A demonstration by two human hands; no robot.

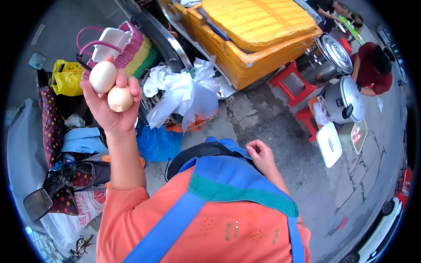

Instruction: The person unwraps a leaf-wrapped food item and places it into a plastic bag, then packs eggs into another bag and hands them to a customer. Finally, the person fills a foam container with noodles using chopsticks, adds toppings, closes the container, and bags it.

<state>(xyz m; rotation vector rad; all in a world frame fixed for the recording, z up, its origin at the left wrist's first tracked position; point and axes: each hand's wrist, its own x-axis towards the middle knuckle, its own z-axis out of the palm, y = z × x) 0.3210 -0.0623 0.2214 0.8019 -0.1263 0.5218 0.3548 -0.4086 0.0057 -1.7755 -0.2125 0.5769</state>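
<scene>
1. Close to me is the orange shirt [228, 232] with a blue apron [175, 228].
2. My left hand [113, 120] is up, palm toward me, fingers curled around two eggs: a top egg [103, 76] and a low egg [119, 99]. They touch each other. I think the step now is holding them up.
3. My right hand [261, 155] hangs away from the eggs, fingers bent. I cannot tell if it holds anything.
4. As I judge it, moving these eggs calls for a soft, steady grip, because a hard squeeze or a slip could crack them.
5. Past the eggs is a striped basket [142, 57], with white plastic bags [177, 96] beside it.
6. Beyond the bags sits a big yellow box [250, 65].
7. Farther right I see a pot with a black handle [351, 96] and a person in dark red [372, 65].
</scene>
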